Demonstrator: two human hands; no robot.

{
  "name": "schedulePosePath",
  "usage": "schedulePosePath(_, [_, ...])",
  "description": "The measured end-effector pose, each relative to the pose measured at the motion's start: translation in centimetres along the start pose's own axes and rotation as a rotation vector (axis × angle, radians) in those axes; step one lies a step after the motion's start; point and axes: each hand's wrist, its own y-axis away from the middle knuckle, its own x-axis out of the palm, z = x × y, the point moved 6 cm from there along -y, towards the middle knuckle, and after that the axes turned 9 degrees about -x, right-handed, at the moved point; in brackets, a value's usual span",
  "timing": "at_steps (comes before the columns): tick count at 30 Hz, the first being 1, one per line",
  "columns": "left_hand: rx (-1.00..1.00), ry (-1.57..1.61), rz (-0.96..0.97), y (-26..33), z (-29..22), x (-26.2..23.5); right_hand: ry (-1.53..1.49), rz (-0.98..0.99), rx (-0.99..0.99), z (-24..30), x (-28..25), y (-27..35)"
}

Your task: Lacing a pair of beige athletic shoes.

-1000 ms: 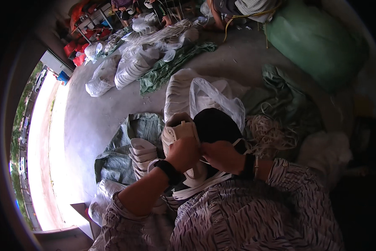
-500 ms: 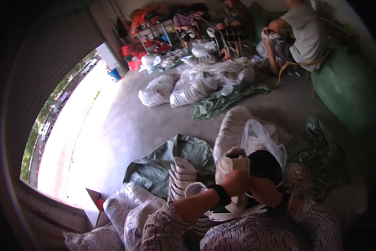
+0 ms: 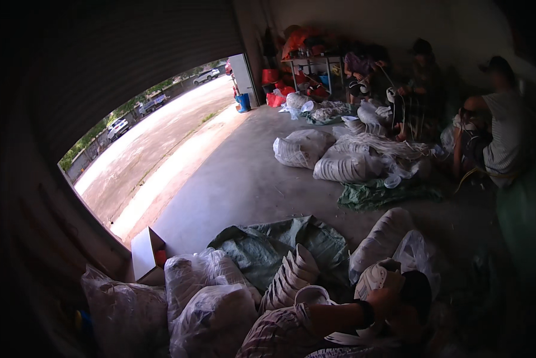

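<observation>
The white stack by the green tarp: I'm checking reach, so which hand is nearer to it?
Left. The left hand holds a white piece just right of the white stack. The right hand sits further right, against a dark object.

White cap pieces [image 3: 378, 279] and a black cap [image 3: 419, 290] sit at the hands, above a striped black-and-white sleeve [image 3: 286, 328] and a black wristband [image 3: 368, 312]. Just left, a stack of white visors [image 3: 292, 274] rests on a grey-green tarp [image 3: 268, 247] over a grey concrete floor [image 3: 244, 179]. Clear plastic bags [image 3: 211, 298] hold white pieces. Far beyond the hands: red crates [image 3: 272, 77] and a blue bucket [image 3: 243, 102].
</observation>
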Motion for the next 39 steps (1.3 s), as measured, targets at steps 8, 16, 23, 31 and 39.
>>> schedulePosePath(8, [-0.003,-0.02,-0.005,0.2,0.1,0.2,0.21,0.355,-0.333,23.7,-12.2,-7.8])
schedulePosePath(16, [-0.022,-0.027,0.039,0.2,1.0,0.6,-0.036,-0.143,-0.75,25.3,-13.6,-4.9])
schedulePosePath(23, [-0.035,-0.031,0.017,0.7,0.0,-0.4,0.198,-0.025,-0.374,24.5,-12.0,-7.2])
schedulePosePath(31, [0.056,-0.159,-0.054,0.5,-0.1,0.6,0.176,-0.01,-0.348,25.4,-13.6,-7.1])
schedulePosePath(39, [0.038,0.034,-0.036,1.4,0.6,-0.7,-0.025,0.118,-0.195,24.5,-13.8,-8.0])
